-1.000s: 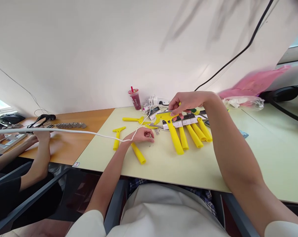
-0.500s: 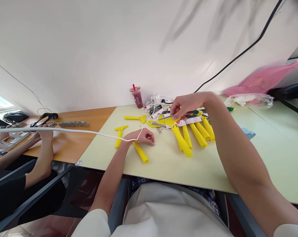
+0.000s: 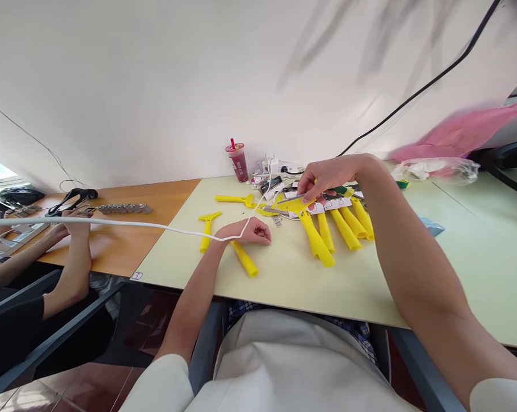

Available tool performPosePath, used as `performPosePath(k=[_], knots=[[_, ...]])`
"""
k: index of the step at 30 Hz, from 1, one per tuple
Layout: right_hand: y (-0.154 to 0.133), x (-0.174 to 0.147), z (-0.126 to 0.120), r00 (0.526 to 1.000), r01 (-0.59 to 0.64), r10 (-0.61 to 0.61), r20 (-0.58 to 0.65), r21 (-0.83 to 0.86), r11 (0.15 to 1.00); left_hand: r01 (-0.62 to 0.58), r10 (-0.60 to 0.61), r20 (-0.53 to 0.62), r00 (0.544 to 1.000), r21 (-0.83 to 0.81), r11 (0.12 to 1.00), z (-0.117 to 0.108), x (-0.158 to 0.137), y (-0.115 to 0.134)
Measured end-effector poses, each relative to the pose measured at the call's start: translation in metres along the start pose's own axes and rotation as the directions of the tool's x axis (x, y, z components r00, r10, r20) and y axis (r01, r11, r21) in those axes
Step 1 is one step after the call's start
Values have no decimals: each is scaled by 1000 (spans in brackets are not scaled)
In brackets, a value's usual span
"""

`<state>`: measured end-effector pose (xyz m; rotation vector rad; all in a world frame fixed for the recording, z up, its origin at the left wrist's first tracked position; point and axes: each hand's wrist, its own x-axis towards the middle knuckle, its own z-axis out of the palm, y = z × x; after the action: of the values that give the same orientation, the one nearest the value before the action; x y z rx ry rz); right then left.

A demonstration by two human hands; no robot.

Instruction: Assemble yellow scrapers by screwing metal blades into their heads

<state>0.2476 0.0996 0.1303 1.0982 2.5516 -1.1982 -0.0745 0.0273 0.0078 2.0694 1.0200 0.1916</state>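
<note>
My right hand (image 3: 316, 180) is closed around the head of a yellow scraper (image 3: 312, 232), whose metal blade edge faces up and left and whose hollow handle slopes down toward me. A green-and-yellow handle (image 3: 343, 191) sticks out beyond these fingers; whether the hand grips it too, I cannot tell. Fingers curled into a pinch, my left hand (image 3: 256, 232) rests low over the table. Something tiny shows at its fingertips, too small to name. Beneath that wrist lies another yellow handle (image 3: 245, 260), its upper end hidden. Several more yellow scrapers (image 3: 346, 229) lie right of the held one.
Two yellow tools, one a scraper (image 3: 207, 229), lie at the left. Small metal pieces (image 3: 277, 220) sit mid-table. A drink cup (image 3: 238, 163) stands by the wall near a power strip (image 3: 290, 170). A white cable (image 3: 190, 233) crosses my left wrist. A co-worker's arm (image 3: 72, 252) is far left.
My left hand's fingertips have shifted slightly right, with the pinch kept. The right hand still holds the scraper in nearly the same place. The whole view has moved a little.
</note>
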Motion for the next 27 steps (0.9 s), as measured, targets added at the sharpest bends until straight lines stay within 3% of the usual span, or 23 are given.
performPosePath(k=[4,7,10,14,17,27], knots=[[2,4,0,1000,12,-12,10,-3,1000,-1,0,-41,999,-28,1000,2,1,-2],[4,9,1,1000,15,-15,21,-11,1000,-62,36,-172,985,-147,987,4,2,1],[6,14,2,1000,7,-6,28,-16,1000,-174,42,-394,918,-306,936,6,6,7],[7,23,5,999,27,-28,31,20,999,-251,7,-589,808,-334,909,13,14,10],[5,31,10,996,82,-84,43,44,996,-261,13,-640,768,-295,919,19,22,8],[8,47,18,988,142,-147,56,91,986,-260,9,-696,718,-256,931,22,29,1]])
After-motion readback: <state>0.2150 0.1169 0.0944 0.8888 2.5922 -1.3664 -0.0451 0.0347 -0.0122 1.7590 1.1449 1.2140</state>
